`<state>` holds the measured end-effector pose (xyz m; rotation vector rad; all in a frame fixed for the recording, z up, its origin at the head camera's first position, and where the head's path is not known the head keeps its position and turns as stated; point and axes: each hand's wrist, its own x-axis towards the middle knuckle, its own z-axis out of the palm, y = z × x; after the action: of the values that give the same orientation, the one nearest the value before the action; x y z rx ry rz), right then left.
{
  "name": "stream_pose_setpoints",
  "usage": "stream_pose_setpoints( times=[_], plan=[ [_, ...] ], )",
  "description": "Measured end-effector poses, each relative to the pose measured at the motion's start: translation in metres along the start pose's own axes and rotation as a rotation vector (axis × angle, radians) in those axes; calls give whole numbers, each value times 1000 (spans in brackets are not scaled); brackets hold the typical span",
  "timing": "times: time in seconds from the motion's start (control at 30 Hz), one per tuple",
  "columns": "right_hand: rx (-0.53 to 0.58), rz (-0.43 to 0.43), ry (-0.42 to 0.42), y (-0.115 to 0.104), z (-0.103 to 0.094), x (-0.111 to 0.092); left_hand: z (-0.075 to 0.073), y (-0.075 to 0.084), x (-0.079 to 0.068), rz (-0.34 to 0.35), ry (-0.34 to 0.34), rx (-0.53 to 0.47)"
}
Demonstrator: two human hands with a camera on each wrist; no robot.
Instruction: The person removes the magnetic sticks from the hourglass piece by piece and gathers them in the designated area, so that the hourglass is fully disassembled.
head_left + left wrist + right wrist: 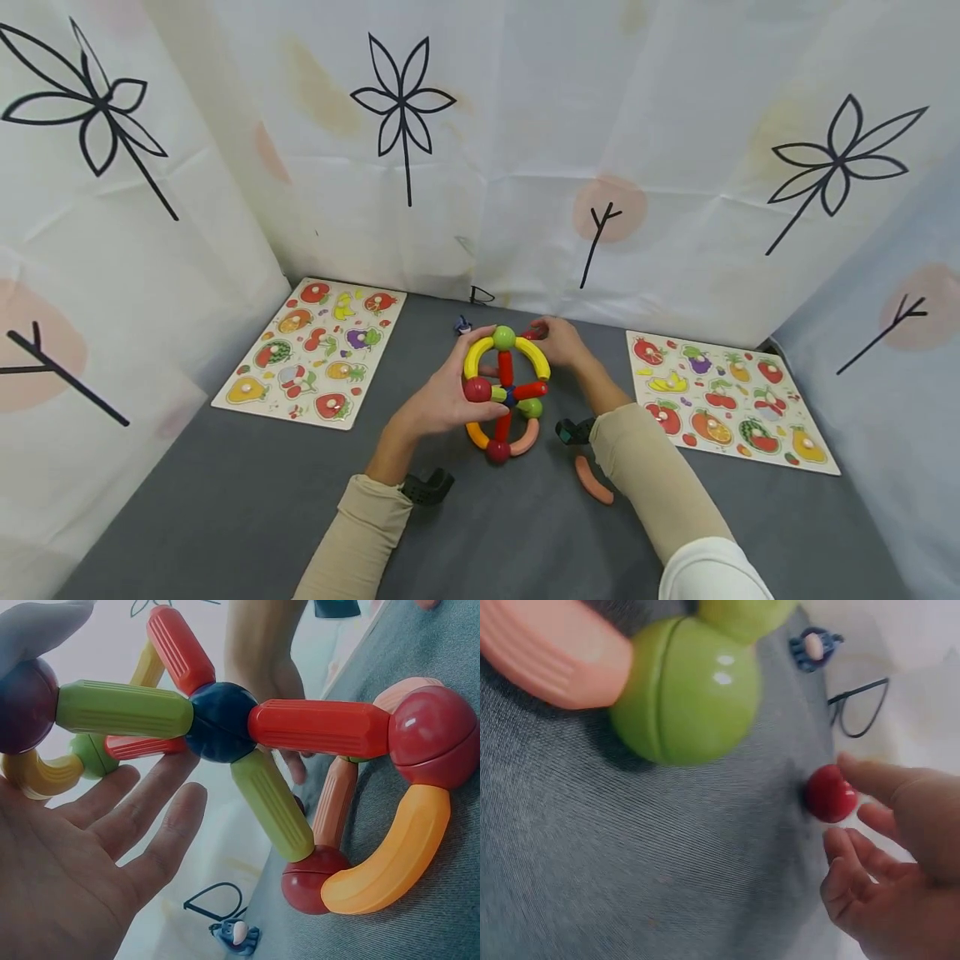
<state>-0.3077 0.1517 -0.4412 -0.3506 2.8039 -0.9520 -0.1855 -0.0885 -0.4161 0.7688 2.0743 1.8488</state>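
Observation:
A ball-and-stick magnetic construction (504, 392) stands on the grey table, with red, green, yellow, orange and pink rods joined by balls. My left hand (450, 396) grips it from the left. In the left wrist view, the thumb lies on its dark red ball (26, 706), and the fingers spread behind the rods. A blue ball (220, 722) forms the hub. Behind the construction, my right hand (907, 855) reaches round a loose red ball (831, 793) on the table, one fingertip at its upper edge and other fingertips just below it.
A curved pink rod (594, 481) lies near the right forearm. Fruit picture boards lie on both sides, one at left (311, 354) and one at right (731, 404). A small blue figure (462, 325) sits near the back curtain (495, 242).

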Motion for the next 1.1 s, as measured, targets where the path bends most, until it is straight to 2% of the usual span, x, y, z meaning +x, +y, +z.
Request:
stream_pose_setpoints(
  times=[0.17,0.3,0.4,0.6,0.83,1.1],
  plan=[
    [169,28,20,-20,-26,-22,-1,1,1,3,-5,2],
    [312,-23,25,-38,-47,-50,0,-1,3,2,-4,-6],
    [344,-81,-6,-50,-54,-71,0,-1,2,9,-2,-13],
    [284,-139,-68,-69,-43,-99,0,-1,1,13,-7,-29],
    [227,-155,26,-78,-24,-98,3,-1,1,22,-9,-46],
    [163,-181,98,-77,-19,-97,3,-1,0,13,-4,-48]
  ],
)
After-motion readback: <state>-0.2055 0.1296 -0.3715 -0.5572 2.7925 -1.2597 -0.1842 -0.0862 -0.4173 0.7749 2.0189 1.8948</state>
